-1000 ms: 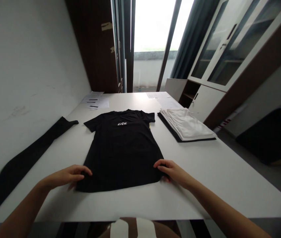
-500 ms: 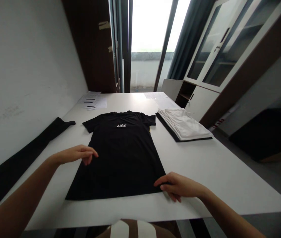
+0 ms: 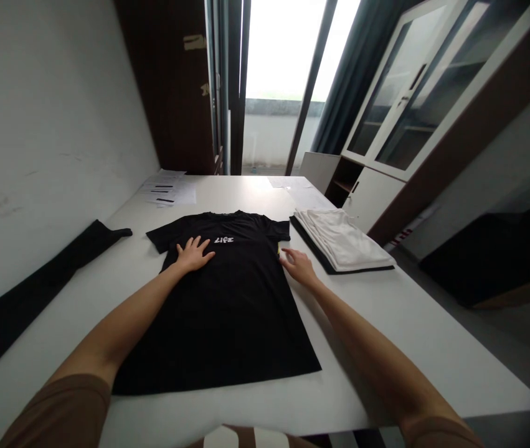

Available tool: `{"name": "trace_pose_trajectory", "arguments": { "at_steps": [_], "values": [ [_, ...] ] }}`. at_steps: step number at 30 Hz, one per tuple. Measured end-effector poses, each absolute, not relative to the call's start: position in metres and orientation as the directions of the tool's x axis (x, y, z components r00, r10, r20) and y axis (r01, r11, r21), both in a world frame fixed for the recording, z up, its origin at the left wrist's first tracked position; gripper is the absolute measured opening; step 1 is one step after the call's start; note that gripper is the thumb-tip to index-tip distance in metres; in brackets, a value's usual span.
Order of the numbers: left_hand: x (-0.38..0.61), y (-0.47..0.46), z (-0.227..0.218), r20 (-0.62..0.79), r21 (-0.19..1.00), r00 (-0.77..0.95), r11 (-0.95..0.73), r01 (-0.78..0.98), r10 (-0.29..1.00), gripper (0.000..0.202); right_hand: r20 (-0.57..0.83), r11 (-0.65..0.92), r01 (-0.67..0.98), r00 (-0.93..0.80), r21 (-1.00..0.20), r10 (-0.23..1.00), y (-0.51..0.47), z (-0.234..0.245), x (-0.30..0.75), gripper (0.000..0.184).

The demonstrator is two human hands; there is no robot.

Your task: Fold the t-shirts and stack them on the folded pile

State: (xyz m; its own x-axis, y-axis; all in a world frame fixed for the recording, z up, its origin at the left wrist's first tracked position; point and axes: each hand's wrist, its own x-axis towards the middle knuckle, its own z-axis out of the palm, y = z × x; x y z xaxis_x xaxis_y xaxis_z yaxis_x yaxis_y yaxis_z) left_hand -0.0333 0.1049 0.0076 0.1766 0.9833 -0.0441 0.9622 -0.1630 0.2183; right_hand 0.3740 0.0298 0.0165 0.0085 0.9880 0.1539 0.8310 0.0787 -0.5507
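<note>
Left hand (image 3: 193, 255): palm down on the upper part of the black T-shirt, fingers splayed and released, grasping nothing; thumb just short of the print.
Right hand (image 3: 298, 264): at the shirt's right side edge, below the sleeve, fingers bent; I cannot tell whether they pinch any cloth.
Yellow patch (image 3: 278, 249): small, at the shirt's edge, just beside my right fingertips.
Black T-shirt (image 3: 227, 317): spread flat on the white table (image 3: 372, 336), hem towards me, collar at the far end, short sleeves out to both sides.
White print (image 3: 223, 240): on the chest, between my hands and slightly beyond them.
White folded cloth (image 3: 346, 239): right of the shirt, lying on a black folded cloth (image 3: 321, 260) that shows along two edges.
Long black cloth (image 3: 45, 283): left of the shirt, well apart, lying slantwise near the wall (image 3: 35, 112).
Papers (image 3: 175, 190): far left corner, dark strips on them.
Beyond the table: window (image 3: 278, 50), dark curtain (image 3: 351, 81), glass-fronted cabinet (image 3: 386, 112) at right.
</note>
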Motion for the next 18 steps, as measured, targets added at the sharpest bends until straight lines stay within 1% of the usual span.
{"name": "trace_pose_trajectory", "arguments": {
  "at_steps": [1, 3, 6, 9, 12, 15, 18],
  "values": [
    [-0.033, 0.109, 0.003, -0.051, 0.211, 0.16, -0.146, 0.966, 0.986, 0.074, 0.186, 0.098, 0.87, -0.008, -0.483, 0.982, 0.042, 0.01, 0.368, 0.045],
    [-0.034, 0.117, -0.002, -0.061, 0.202, 0.148, -0.133, 0.97, 0.987, 0.077, 0.203, 0.122, 0.914, -0.045, -0.386, 0.978, 0.064, 0.001, 0.356, 0.052],
    [-0.036, 0.129, -0.005, -0.087, 0.196, 0.15, -0.131, 0.972, 0.985, 0.079, 0.163, 0.088, 0.942, -0.036, -0.324, 0.986, 0.093, -0.007, 0.342, 0.059],
    [-0.038, 0.142, -0.005, -0.112, 0.196, 0.152, -0.128, 0.972, 0.982, 0.08, 0.108, 0.008, 0.951, 0.027, -0.309, 0.994, 0.119, -0.009, 0.335, 0.058],
    [-0.04, 0.152, -0.005, -0.115, 0.198, 0.16, -0.135, 0.971, 0.98, 0.08, 0.092, -0.029, 0.948, 0.062, -0.317, 0.994, 0.139, -0.008, 0.332, 0.057],
    [-0.041, 0.161, -0.006, -0.117, 0.199, 0.158, -0.133, 0.971, 0.981, 0.079, 0.101, -0.036, 0.94, 0.075, -0.34, 0.992, 0.153, -0.008, 0.331, 0.055],
    [-0.041, 0.17, -0.006, -0.118, 0.2, 0.141, -0.115, 0.973, 0.983, 0.078, 0.143, -0.041, 0.922, 0.104, -0.385, 0.984, 0.161, -0.008, 0.334, 0.056]
  ]
}}
